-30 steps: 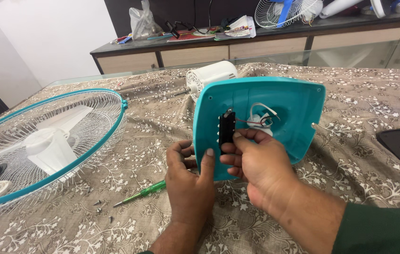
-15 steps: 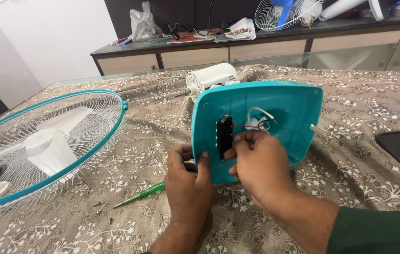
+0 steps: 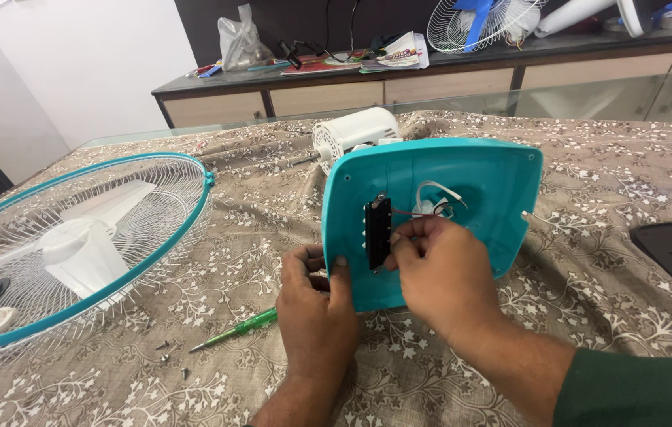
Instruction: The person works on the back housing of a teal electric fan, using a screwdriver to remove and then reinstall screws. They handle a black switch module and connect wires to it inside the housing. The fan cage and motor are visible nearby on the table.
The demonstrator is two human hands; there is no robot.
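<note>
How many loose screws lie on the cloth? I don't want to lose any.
3 small loose metal screws show on the patterned cloth, left of the green-handled screwdriver: one, one, one. Others may be hidden under the teal fan guard or the hands.

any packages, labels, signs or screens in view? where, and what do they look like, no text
Plastic bag: on the back counter, left part; translucent white, crumpled, knotted on top.
Printed papers: on the counter, middle; a folded stack, white with coloured print.
No screens or signs visible; no label visible on the teal fan base cover held by the left hand and right hand.
</note>
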